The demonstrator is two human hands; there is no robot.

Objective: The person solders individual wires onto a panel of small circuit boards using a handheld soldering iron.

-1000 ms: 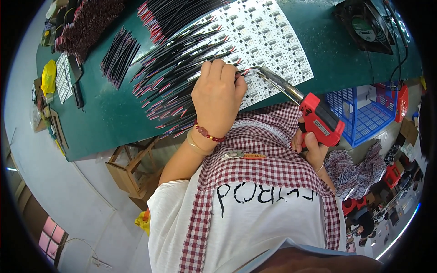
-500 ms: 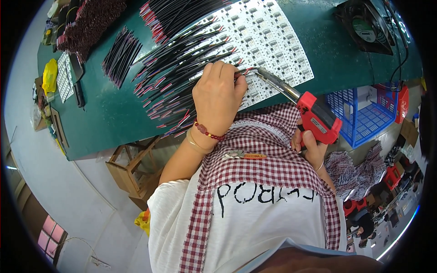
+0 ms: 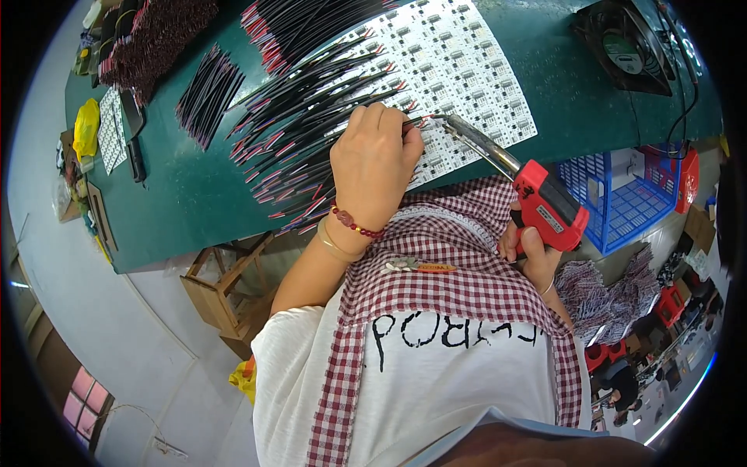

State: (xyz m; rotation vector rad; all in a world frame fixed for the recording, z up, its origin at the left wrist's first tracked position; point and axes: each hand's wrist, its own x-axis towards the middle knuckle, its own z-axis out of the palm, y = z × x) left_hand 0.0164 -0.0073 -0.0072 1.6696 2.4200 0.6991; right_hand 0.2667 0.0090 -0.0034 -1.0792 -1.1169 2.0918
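Note:
My left hand (image 3: 372, 156) rests over the lower edge of a white sheet of circuit boards (image 3: 467, 58). Its thumb and fingers pinch a thin black cable (image 3: 412, 121) whose red wire end points right. In my right hand (image 3: 537, 257) is a red and black soldering gun (image 3: 551, 208), its metal barrel slanting up and left. The gun's tip is close to the wire end over the boards; whether they touch I cannot tell. Many more black cables (image 3: 299, 124) fan out leftward from the sheet, their red ends lying on it in rows.
Bundles of cables (image 3: 208, 93) lie on the green table (image 3: 187, 222), with a knife (image 3: 135, 148) and a yellow bag (image 3: 85, 128) at the left. A black fan (image 3: 622, 50) stands at the far right. Below it is a blue crate (image 3: 622, 198).
The soldering gun has shifted slightly right and down, its tip drawing a little away from the boards' wire end. My left hand has barely moved.

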